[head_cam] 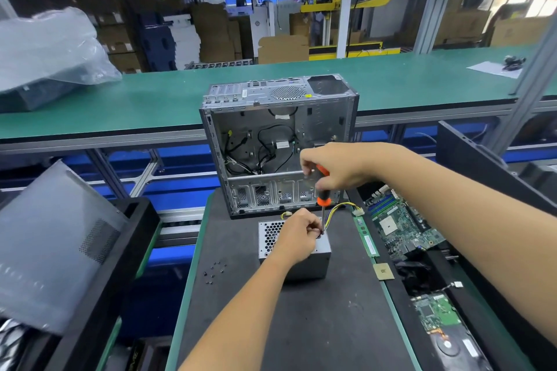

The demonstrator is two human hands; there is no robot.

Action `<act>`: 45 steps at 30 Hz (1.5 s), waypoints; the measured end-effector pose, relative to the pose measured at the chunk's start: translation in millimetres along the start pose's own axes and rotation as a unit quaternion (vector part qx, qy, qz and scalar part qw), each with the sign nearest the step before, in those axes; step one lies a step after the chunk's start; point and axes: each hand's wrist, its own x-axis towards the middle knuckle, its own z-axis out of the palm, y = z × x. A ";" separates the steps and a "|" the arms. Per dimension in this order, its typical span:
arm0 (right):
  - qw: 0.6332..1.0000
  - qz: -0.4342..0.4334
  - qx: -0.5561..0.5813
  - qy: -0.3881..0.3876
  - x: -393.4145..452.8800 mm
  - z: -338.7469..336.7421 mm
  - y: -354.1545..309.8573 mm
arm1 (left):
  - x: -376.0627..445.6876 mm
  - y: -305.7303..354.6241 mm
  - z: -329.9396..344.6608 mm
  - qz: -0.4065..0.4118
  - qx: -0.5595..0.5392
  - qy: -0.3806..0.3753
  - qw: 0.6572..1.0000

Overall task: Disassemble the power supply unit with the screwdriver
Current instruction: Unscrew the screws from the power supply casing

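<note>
Over power supply unit, upright screwdriver tip down, right hand gripping, left hand pinching shaft.

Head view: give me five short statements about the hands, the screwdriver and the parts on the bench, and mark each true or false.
1. The right hand grips the orange-and-black screwdriver by its handle. True.
2. The screwdriver's shaft points down at the grey metal power supply box. True.
3. The left hand lies flat on the black mat, away from the box. False: it rests on top of the box, fingers curled at the screwdriver tip.
4. The small dark loose screws lie right of the box. False: they lie to its left on the black mat.
5. The open silver computer case stands behind the box. True.
</note>
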 end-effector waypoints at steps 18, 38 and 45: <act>0.997 0.026 0.073 0.001 -2.3 1.7 -0.6 | -0.5 1.1 -0.8 0.003 -0.001 0.000 1.000; 0.994 0.096 -0.027 0.044 -0.5 7.7 7.5 | 2.0 -5.6 2.6 0.000 -0.014 -0.005 1.000; 0.994 0.024 0.105 -0.007 -11.8 1.4 9.6 | 3.3 -7.0 3.3 0.005 -0.014 -0.004 1.000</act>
